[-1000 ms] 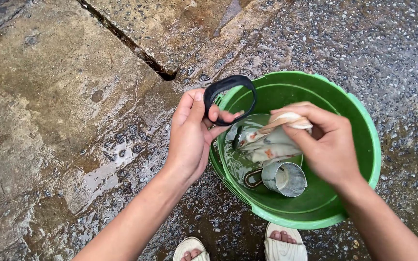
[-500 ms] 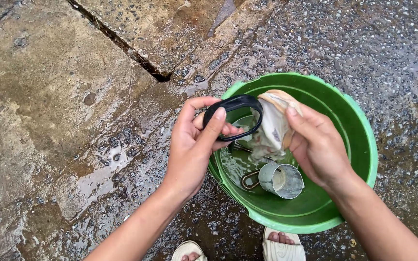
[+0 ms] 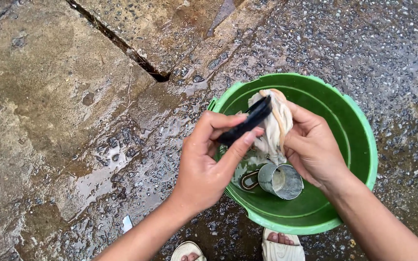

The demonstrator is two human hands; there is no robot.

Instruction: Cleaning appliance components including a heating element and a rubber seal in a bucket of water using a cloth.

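Note:
My left hand (image 3: 209, 159) grips a black rubber band-like loop (image 3: 246, 124), squeezed flat between thumb and fingers. My right hand (image 3: 313, 145) holds a wet pale cloth (image 3: 273, 126) bunched up and pressed against the black loop. Both hands meet above a green plastic bucket (image 3: 359, 125) holding a little water. Below the cloth, inside the bucket, a small metal mug (image 3: 280, 180) lies on its side, handle to the left.
Wet stone and gravel ground surrounds the bucket, with a dark crack (image 3: 122, 46) running at the upper left. My two feet in pale sandals (image 3: 282, 246) show at the bottom edge. A small white scrap (image 3: 127, 223) lies on the wet ground.
The cloth was lifted out of the water and brought to the black loop. My left hand turned and flattened the loop, which now touches the cloth.

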